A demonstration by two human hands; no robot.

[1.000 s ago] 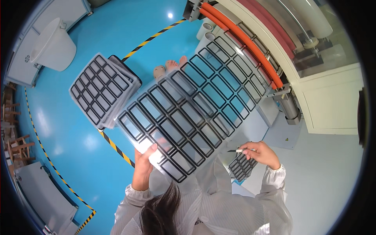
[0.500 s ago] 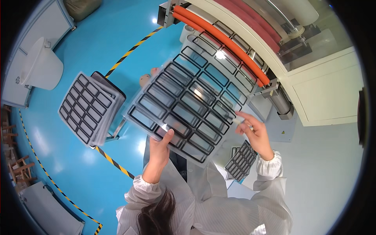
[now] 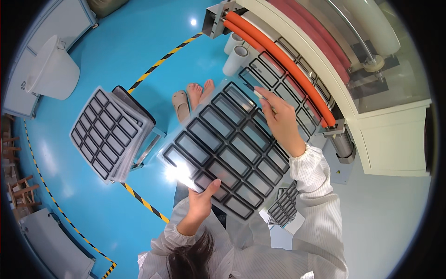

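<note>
My left hand (image 3: 202,202) grips the near edge of a clear plastic sheet (image 3: 225,179) printed with rows of black rectangular frames, thumb on top and fingers underneath. The frames look doubled, so more than one layer seems to lie there. My right hand (image 3: 280,120) is closed on what looks like a small knife (image 3: 257,93) with a pale handle and a dark, thin tip. Its tip is over the sheet's far edge, beside a similar framed web (image 3: 265,69) that runs out from under the orange rollers (image 3: 283,69). Whether the tip touches the plastic I cannot tell.
A stack of similar framed sheets (image 3: 108,132) rests on a stand at the left. More framed pieces (image 3: 283,204) lie low beside my right forearm. White rolls (image 3: 236,60) stand near the machine (image 3: 395,139). A white bucket (image 3: 53,69) is at the far left. Striped tape (image 3: 162,58) crosses the blue floor.
My right hand has moved up and left from the sheet's right side to its far edge. The sheet in my left hand has swung slightly down and right, and its layers look more aligned.
</note>
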